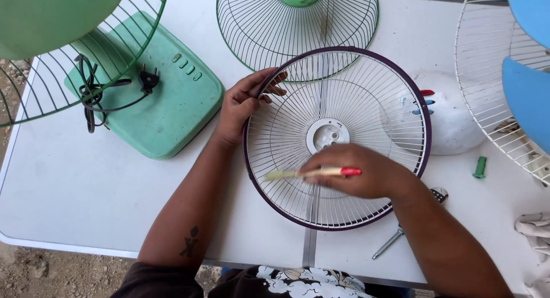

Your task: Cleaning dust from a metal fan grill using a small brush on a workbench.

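Over a white tabletop [86,189]: brushing of a purple-rimmed fan guard [337,137], lying flat at centre. Left hand [243,106] curled shut around the rim's upper left; right hand [358,172] closed on a red-tipped brush [312,173], bristles on the wires. Likely needed next: turning the guard toward unbrushed spokes.

The fan guard [338,137] is thin white-coated metal wire (its purple rim glossy plastic) on a smooth matt table [80,189].
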